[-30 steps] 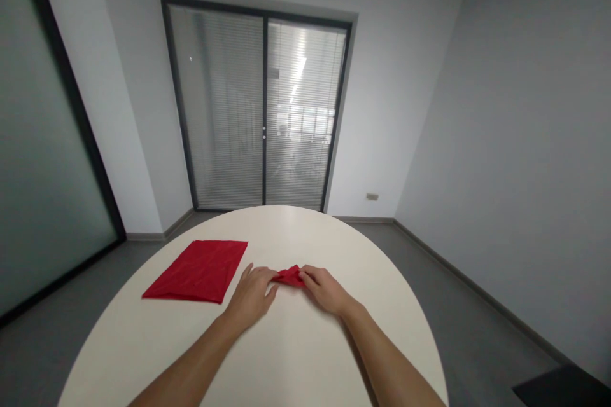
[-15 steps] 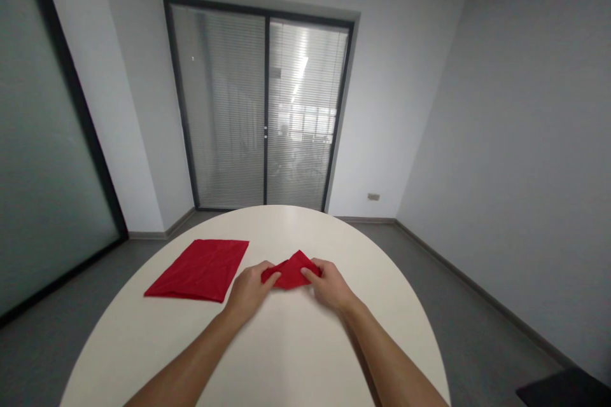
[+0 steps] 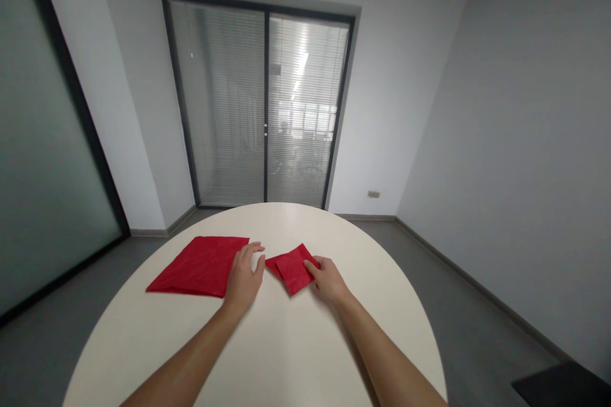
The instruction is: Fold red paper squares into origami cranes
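Note:
My right hand [image 3: 328, 276] pinches the right corner of a small folded red cloth [image 3: 292, 269], thumb on top and fingers behind it. The cloth is folded into a squarish packet with one point toward me. My left hand [image 3: 245, 273] is off this cloth, just to its left, with thumb and fingers apart and nothing between them. Beside and partly behind the left hand, a larger folded red cloth [image 3: 200, 265] lies flat on the white round table [image 3: 286, 343]. The left hand overlaps its right edge in view; I cannot tell whether they touch.
Beyond the table's far edge stands a glazed, dark-framed partition with blinds [image 3: 265, 108]. A frosted glass panel [image 3: 48, 140] is at the left. On the floor at lower right is a dark flat object [image 3: 563, 385], partly cut off.
My left hand has let go of the small red cloth and moved left, its fingers opening. The cloth now shows more of its folded face, still gripped by my right hand.

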Action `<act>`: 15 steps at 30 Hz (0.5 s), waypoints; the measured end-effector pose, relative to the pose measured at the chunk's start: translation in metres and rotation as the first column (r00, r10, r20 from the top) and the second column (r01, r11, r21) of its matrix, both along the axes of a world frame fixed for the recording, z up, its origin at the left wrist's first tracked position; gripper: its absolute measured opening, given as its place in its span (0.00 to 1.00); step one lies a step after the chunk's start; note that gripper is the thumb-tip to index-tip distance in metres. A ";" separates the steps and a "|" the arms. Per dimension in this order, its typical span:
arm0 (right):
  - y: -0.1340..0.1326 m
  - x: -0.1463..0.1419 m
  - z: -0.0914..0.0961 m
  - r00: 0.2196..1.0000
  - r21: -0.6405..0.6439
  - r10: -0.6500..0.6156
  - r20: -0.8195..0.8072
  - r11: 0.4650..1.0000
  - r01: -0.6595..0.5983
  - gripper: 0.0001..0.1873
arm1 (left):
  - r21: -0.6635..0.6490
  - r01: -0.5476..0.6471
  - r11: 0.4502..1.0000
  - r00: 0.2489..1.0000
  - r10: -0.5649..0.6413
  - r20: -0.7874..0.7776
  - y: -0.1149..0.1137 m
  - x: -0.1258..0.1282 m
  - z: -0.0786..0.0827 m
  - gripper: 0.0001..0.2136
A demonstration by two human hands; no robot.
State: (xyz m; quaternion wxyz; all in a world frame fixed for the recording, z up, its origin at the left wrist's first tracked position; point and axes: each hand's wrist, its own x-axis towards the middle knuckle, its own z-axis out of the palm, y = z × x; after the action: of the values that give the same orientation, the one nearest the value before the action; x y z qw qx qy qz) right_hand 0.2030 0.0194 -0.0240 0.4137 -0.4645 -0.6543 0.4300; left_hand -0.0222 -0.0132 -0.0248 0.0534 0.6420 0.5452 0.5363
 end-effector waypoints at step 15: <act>-0.016 0.012 0.017 0.806 0.207 -0.172 0.566 0.976 0.063 0.21 | -0.333 0.295 0.896 0.825 -0.414 -0.384 -0.021 0.024 -0.009 0.15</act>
State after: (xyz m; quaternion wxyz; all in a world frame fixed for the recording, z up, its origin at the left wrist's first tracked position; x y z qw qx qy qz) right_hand 0.2153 0.0032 -0.0066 0.2602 -0.5742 -0.7549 0.1812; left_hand 0.0016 -0.0339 -0.0333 0.1101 0.8254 0.4779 0.2795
